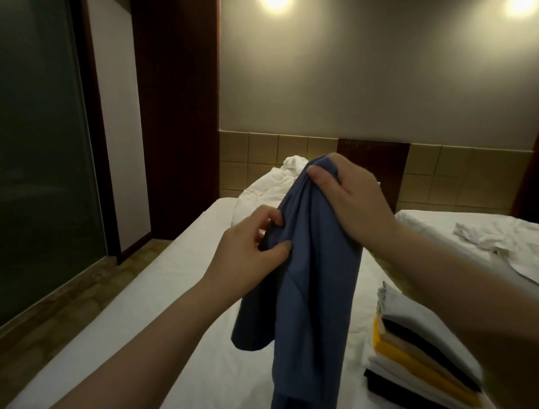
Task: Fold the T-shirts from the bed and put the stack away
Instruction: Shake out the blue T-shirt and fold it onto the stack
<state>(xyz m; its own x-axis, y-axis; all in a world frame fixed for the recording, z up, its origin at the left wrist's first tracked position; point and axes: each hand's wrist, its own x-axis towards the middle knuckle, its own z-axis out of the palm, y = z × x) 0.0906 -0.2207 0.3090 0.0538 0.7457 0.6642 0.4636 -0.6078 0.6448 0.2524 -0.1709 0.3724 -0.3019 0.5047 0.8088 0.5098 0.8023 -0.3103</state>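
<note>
Head view: both hands up over the bed [140,327], holding one blue T-shirt [315,286] off the sheet. Right hand [350,192] is the higher one, fingers curled round the bunched top of the shirt, thumb pressed on the front of the cloth. Left hand [248,251] is lower and to the left of it, thumb and fingers pinching a fold at the shirt's left edge. The shirt hangs down between the two forearms in long vertical folds, unfolded, with one loose flap dangling below the left wrist; its bottom runs out of frame, so cannot tell whether it touches the bed. Stack of folded T-shirts [417,347] lies on the bed below the right forearm, to the right of the hanging shirt and apart from it; layers read light grey on top, then black, beige, yellow, white, black at the bottom, right side partly hidden by the forearm. Beyond the hands, crumpled white bedding [262,189] is heaped at the far end of the bed. Right of the right hand, a second bed [431,224] with a rumpled white cloth [493,236] on it. Far left of the left hand, a dark glass door [43,175] and a brown wood panel [175,116]. Tiled wall [256,151] behind, wall lights [274,3] on at the top.
</note>
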